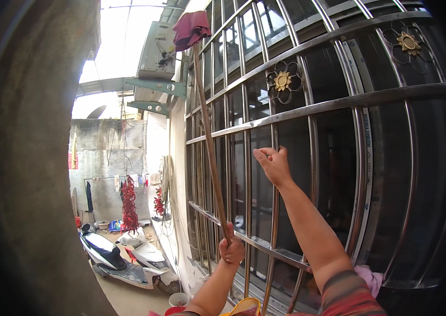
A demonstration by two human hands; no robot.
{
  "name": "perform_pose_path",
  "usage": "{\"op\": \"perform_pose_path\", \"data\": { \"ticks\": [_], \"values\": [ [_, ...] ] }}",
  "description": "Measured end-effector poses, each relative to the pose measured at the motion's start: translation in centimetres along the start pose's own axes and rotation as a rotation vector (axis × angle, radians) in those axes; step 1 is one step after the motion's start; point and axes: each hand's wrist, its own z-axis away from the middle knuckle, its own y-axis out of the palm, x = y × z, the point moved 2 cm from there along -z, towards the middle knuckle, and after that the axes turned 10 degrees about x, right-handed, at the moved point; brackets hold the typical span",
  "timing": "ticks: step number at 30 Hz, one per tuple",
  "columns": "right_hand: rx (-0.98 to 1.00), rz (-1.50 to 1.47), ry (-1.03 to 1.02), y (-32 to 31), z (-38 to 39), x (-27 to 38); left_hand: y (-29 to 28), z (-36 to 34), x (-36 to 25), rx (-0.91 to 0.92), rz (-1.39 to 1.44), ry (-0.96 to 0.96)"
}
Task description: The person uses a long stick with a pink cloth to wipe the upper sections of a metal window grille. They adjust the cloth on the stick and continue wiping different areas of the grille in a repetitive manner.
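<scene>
My left hand [232, 250] is wrapped round the lower part of a long wooden stick [210, 139]. The stick rises at a slant in front of a barred window, and a dark pink cloth [191, 30] hangs bunched over its top end. Raised higher and to the right, my right hand [274, 166] has its fingers curled in front of an upright metal bar [275, 216]. Whether the fingers touch the bar or hold anything is hidden. A pale pink cloth [369, 279] shows beside my right upper arm.
Shiny window bars [333, 101] with gold flower ornaments [282, 81] fill the right side. An air-conditioner unit [154, 55] sits on green brackets. A rough wall [28, 158] stands left. Below are a white scooter [123, 263], strings of red chillies [130, 205] and a bucket [179, 300].
</scene>
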Motion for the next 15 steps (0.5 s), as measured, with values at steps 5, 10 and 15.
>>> {"op": "perform_pose_path", "data": {
  "ticks": [5,10,15],
  "values": [
    [0.024,0.001,0.016,-0.1,0.1,0.0,-2.3,-0.7,1.4,-0.005,0.045,-0.026],
    [0.101,-0.019,0.04,-0.4,0.3,0.5,-4.0,-1.5,2.1,-0.009,0.08,-0.08],
    [0.125,-0.18,0.013,-0.5,0.8,0.6,-5.8,-2.0,3.5,-0.062,0.039,-0.073]
  ]
}}
